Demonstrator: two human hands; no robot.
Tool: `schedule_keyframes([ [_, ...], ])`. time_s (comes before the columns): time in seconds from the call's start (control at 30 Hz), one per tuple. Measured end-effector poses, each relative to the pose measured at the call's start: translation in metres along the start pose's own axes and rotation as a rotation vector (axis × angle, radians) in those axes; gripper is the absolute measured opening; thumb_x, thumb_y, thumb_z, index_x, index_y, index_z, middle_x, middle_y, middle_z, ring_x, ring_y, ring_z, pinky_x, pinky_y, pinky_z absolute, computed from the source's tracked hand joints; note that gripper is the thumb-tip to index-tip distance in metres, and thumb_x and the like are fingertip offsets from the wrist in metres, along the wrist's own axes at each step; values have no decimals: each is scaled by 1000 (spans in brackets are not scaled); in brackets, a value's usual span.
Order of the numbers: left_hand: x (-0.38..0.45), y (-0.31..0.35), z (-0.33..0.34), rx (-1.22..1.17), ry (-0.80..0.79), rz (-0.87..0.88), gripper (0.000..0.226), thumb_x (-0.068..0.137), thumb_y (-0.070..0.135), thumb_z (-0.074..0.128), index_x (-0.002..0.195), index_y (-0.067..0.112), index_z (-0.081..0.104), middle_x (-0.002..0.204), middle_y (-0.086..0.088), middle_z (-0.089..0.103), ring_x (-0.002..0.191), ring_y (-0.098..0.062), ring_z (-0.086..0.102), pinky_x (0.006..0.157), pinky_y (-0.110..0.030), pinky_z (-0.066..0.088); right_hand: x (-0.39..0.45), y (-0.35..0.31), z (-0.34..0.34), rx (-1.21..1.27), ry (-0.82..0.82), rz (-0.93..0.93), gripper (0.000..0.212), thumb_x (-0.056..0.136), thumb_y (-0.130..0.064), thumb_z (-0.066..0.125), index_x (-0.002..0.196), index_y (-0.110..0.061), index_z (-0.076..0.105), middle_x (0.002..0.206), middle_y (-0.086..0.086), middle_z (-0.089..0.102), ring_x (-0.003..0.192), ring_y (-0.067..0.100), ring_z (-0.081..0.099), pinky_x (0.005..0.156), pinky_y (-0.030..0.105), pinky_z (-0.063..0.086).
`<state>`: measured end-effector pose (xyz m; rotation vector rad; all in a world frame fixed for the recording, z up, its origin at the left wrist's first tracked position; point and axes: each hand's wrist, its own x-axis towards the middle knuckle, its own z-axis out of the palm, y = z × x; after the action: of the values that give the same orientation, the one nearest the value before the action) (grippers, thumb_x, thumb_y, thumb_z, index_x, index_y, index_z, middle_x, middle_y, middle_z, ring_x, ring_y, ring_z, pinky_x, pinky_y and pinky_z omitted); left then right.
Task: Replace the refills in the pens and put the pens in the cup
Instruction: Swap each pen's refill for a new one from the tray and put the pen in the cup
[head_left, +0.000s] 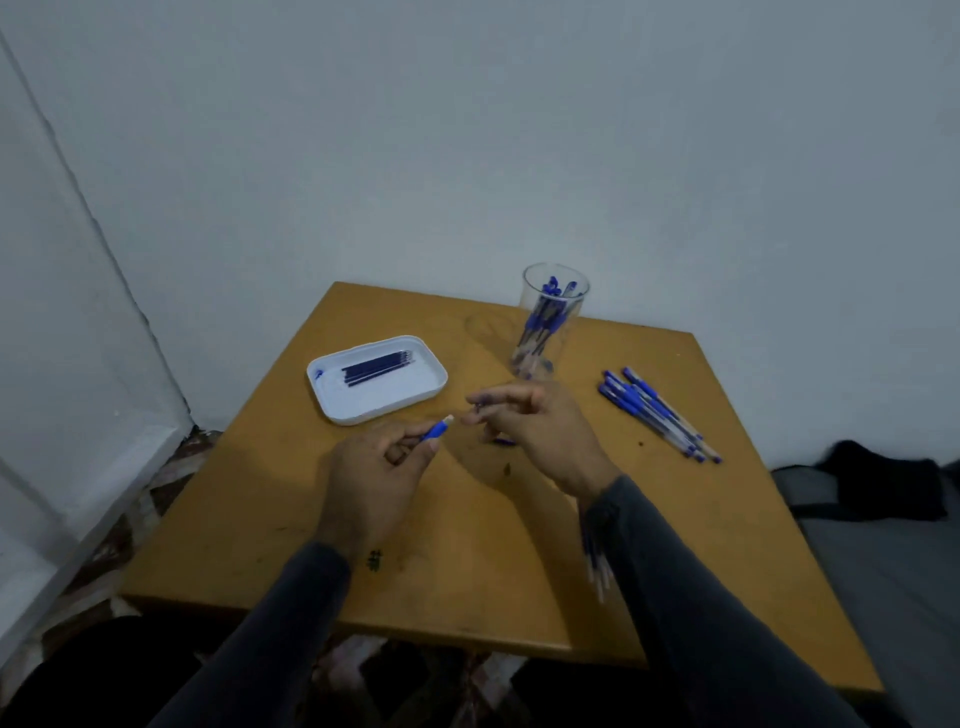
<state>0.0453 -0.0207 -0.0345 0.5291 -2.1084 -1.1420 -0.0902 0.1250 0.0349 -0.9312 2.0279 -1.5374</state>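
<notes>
My left hand (374, 467) grips a blue pen (437, 430) whose pale tip points up and right. My right hand (540, 431) hovers just right of that tip, with thumb and fingertips pinched close together; whether they hold a small part is unclear. A clear cup (550, 322) with several blue pens stands behind my right hand. A white tray (332, 405) at the left holds several dark refills (378, 367). A pile of several blue pens (654, 410) lies at the right. A small blue piece (505, 442) lies under my right hand.
The wooden table (467, 545) stands against a white wall. Several faint, blurred thin sticks (595, 558) lie beside my right sleeve. A grey seat with a black cloth (883, 483) is past the table's right edge. Patterned floor shows at the left.
</notes>
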Motion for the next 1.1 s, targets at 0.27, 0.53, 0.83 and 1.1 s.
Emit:
schedule_keyframes([
  [0.27,-12,28,34,14,-118,73,22,92,26,73,113,28,74,97,18,70,89,-1,63,72,-11,49,-34,28,-14,66,328,-4,10,99,-13,66,100,-15,76,73,-3,67,68,6,60,59,26,51],
  [0.53,-21,24,39,-21,-148,73,23,91,23,72,114,25,74,95,16,70,85,-8,65,73,-35,59,-47,32,-8,166,407,7,15,104,-14,57,104,-16,72,89,4,73,84,25,70,65,34,58],
  [0.83,-21,22,39,-40,-146,74,22,91,19,73,113,22,76,94,13,71,85,-7,66,75,-35,59,-50,27,-2,236,365,43,16,107,-18,51,106,-7,62,86,8,77,80,29,74,60,32,58],
  [1.1,-22,22,39,-33,-179,106,23,91,20,72,114,25,74,96,14,71,86,-8,66,75,-36,59,-47,25,-8,281,161,247,21,100,-19,64,103,1,68,92,19,75,72,25,66,48,28,52],
])
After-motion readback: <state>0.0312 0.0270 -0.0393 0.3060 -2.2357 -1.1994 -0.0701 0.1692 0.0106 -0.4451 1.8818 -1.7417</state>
